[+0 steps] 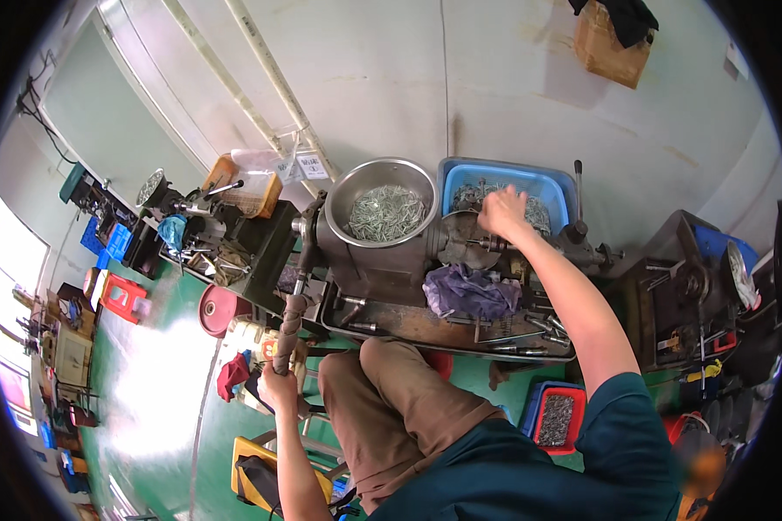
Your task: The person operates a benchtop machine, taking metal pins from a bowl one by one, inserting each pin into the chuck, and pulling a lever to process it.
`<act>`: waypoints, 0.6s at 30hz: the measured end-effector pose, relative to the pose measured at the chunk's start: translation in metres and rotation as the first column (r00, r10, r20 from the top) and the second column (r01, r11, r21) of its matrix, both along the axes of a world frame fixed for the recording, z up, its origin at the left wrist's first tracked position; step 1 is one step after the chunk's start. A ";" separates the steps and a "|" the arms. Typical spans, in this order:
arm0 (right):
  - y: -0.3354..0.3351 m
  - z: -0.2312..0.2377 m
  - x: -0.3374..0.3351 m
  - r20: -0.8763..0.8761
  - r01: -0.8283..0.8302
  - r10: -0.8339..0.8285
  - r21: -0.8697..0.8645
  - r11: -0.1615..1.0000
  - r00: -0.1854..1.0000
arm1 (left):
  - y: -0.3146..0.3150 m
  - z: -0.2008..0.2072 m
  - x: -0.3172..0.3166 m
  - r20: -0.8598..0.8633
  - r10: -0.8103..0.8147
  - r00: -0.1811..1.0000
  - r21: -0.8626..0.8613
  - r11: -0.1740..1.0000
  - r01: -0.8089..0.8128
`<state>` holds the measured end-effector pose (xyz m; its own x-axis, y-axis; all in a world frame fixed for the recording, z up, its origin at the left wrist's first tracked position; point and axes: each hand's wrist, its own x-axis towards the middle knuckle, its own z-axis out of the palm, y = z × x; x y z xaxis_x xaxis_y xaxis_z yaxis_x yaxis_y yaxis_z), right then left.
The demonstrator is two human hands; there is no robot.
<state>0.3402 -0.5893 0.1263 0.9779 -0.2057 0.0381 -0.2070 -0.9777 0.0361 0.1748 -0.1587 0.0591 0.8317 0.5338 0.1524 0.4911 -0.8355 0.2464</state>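
My left hand point(277, 387) is wrapped round the lower end of a long lever point(288, 334) bound in brown cloth or tape, which slants down from the left side of a bench machine point(369, 276). At the machine's chuck-like head point(466, 240), my right hand point(502, 213) is closed with its fingertips together; whatever it pinches is hidden or too small to make out. Just behind that hand stands a blue plastic basin point(553, 176) holding many small metal parts. On top of the machine rests a steel bowl point(346, 187) full of thin silvery pins or rods.
A crumpled purple rag point(471, 290) lies on the machine's tray point(408, 326), with several metal tools at its right. Below, a red bin point(559, 420) of small parts sits on the floor. Other machines flank me, and a yellow stool point(243, 473) stands at lower left.
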 end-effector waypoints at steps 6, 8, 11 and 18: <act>0.042 0.036 0.028 0.660 -0.352 0.222 0.070 0.933 0.718 | -0.001 0.000 0.000 0.043 -0.007 0.999 -0.021 1.000 0.008; 0.070 0.041 0.039 0.575 -0.458 0.355 0.038 0.888 0.737 | -0.001 0.000 -0.001 0.038 -0.002 0.999 -0.014 1.000 0.002; 0.106 0.043 0.049 0.373 -0.475 0.484 -0.123 0.871 0.791 | 0.000 0.000 -0.001 0.037 -0.005 0.999 -0.013 1.000 0.005; 0.130 0.037 0.058 0.170 -0.444 0.479 -0.208 0.872 0.861 | -0.001 0.000 -0.001 0.029 0.001 1.000 -0.025 1.000 0.000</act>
